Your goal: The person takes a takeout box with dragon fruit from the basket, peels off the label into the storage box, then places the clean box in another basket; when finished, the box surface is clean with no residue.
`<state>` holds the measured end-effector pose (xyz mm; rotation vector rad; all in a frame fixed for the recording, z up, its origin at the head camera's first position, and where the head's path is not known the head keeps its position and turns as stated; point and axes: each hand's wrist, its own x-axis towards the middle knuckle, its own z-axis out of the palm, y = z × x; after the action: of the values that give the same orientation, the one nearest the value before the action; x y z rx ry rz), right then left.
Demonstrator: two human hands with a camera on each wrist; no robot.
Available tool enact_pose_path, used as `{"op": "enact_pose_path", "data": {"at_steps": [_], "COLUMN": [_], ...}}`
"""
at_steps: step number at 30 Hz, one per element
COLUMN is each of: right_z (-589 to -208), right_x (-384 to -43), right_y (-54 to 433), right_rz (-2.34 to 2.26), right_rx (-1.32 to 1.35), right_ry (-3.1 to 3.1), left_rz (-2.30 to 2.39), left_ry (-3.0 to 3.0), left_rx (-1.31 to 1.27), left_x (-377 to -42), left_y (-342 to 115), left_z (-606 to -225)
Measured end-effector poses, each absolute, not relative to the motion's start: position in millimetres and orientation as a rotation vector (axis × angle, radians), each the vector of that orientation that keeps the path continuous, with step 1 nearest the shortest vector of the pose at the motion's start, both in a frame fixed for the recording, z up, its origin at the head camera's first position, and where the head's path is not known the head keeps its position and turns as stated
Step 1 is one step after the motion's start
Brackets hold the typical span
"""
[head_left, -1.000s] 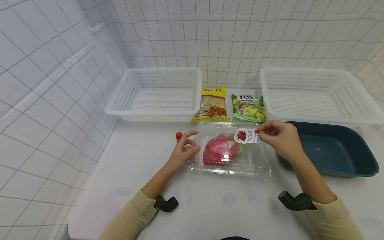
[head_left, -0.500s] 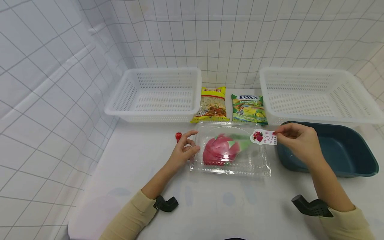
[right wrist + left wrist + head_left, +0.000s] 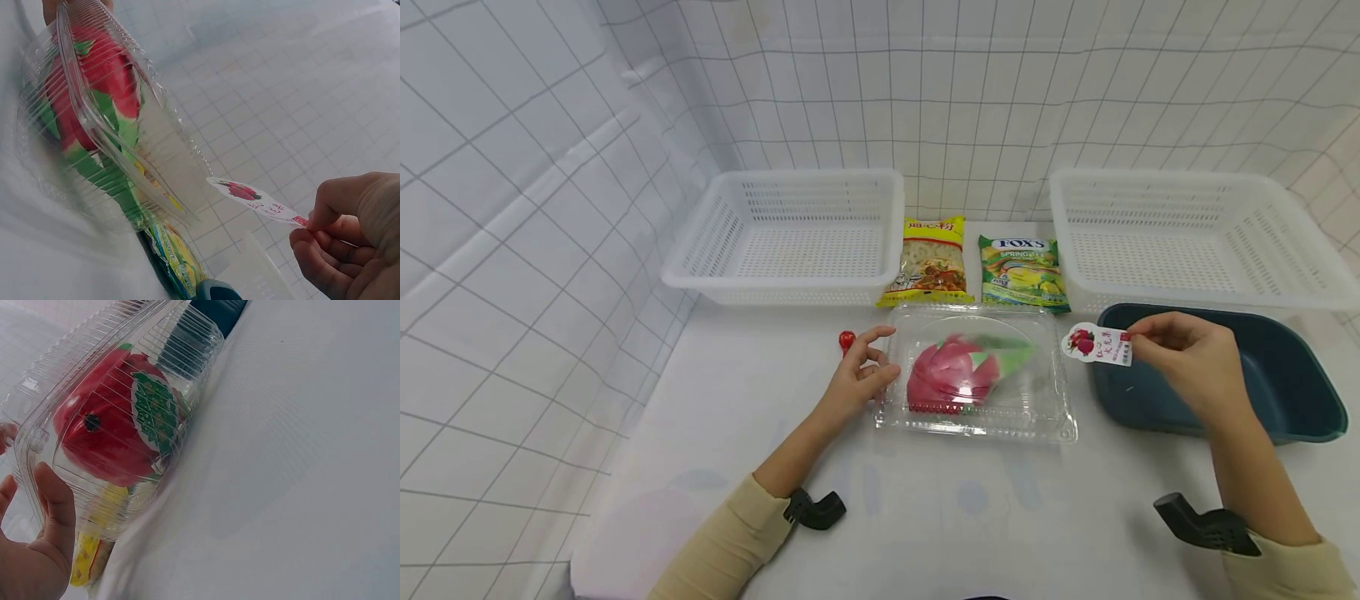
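A clear plastic clamshell container (image 3: 1022,400) lies on the table in the head view, with a pink-red dragon fruit (image 3: 951,375) with green tips inside. At its left end my left hand (image 3: 853,375) grips the edge between thumb and fingers; the left wrist view has the thumb (image 3: 57,500) against the rim. To the right of the container, my right hand (image 3: 1195,354) pinches a white sticker label (image 3: 1101,344) by its right end. That label carries a dragon fruit picture and red lettering, and the right wrist view shows it off the lid.
A dark teal basin (image 3: 1277,375) stands under and beyond the right hand. White perforated baskets stand at the back left (image 3: 790,293) and back right (image 3: 1210,292). Between them lie a yellow pasta packet (image 3: 928,262) and a green FOX'S candy bag (image 3: 1021,271). A small red item (image 3: 847,340) lies near the left hand.
My right hand has peeled the label off the container lid and moved right with it, to over the basin's left side. The left hand stays at the container's left edge.
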<state>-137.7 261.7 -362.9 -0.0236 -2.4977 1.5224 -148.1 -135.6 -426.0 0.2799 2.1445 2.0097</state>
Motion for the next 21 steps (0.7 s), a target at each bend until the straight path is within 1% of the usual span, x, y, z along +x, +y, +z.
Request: {"op": "enact_pose_path", "data": {"at_steps": [8, 21], "right_z": [-371, -389], "right_x": [-137, -137], "right_y": [281, 305], "right_rz": [1.552, 1.481], "right_rx": [-0.068, -0.360], "right_ry": [-2.452, -2.445], "left_rz": [2.019, 2.014], "left_ry": [2.136, 2.132], "left_rx": [0.288, 0.288], "left_x": [-148, -148], "left_y": [-136, -136], "left_z": [-426, -425]}}
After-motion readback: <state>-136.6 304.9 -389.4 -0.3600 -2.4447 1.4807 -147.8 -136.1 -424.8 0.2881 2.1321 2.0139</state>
